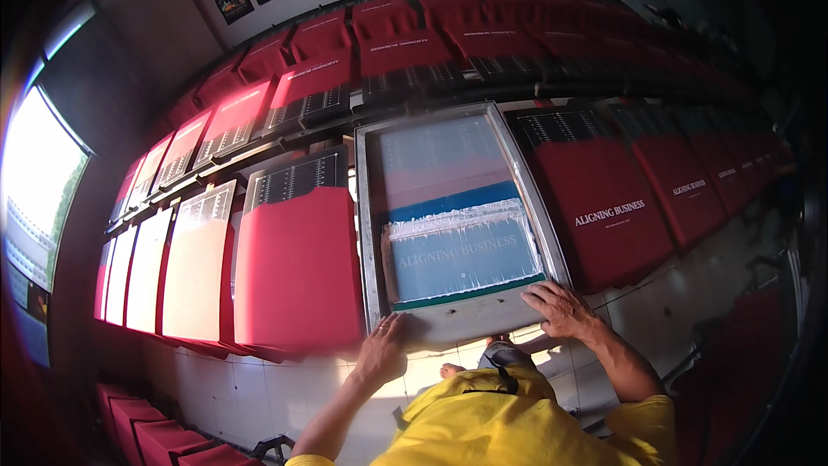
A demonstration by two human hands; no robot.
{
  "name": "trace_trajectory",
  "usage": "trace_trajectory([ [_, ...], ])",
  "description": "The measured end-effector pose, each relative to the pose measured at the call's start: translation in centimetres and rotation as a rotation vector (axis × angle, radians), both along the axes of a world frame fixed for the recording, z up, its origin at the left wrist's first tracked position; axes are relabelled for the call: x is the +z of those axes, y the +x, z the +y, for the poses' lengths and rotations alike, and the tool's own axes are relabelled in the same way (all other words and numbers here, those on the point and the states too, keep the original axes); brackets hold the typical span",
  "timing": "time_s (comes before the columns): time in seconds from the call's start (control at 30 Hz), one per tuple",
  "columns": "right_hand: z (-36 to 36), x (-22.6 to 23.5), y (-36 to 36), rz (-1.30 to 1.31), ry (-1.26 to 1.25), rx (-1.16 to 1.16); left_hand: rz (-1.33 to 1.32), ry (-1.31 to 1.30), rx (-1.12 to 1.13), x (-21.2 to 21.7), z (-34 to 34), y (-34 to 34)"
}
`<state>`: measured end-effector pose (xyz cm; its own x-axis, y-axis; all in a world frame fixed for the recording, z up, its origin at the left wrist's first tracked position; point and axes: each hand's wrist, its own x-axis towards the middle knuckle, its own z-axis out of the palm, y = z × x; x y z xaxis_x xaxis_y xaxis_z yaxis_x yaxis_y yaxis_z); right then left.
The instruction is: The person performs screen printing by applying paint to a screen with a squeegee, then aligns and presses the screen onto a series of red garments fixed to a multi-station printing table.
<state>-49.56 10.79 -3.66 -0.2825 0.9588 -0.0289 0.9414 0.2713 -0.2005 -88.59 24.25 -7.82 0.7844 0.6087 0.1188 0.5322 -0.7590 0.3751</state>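
at the lower middle of the frame my left hand (382, 352) and right hand (561, 308) rest on the near edge of the metal-framed printing screen (455, 216), fingers spread flat and pressing rather than curled round anything, the screen lying over a red sheet in the centre. a ridge of white ink (461, 220) sits across the mesh, so i judge this pull is partly done. to the right the red sheets (630, 198) already carry white lettering, while the blank red sheet (297, 267) at left centre and the pale ones beyond look unprinted.
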Motion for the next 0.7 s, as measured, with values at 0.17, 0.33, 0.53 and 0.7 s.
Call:
trace_trajectory([
  [0.17, 3.7, -1.0, 0.7, -0.058, 0.145, -0.172, 0.086, -0.100, 0.171, 0.4, 3.5, 3.0],
  [0.33, 3.1, 1.1, -0.4, -0.049, 0.173, -0.175, -0.061, -0.104, 0.232, -0.3, 3.3, 2.5],
  [0.53, 0.4, -0.3, -1.7, -0.024, 0.255, -0.119, -0.102, 0.025, 0.083, -0.6, 0.1, 1.2],
  [0.7, 3.1, -1.8, -1.0, -0.008, 0.320, -0.152, -0.135, 0.043, 0.127, -2.2, 3.2, 2.2],
])
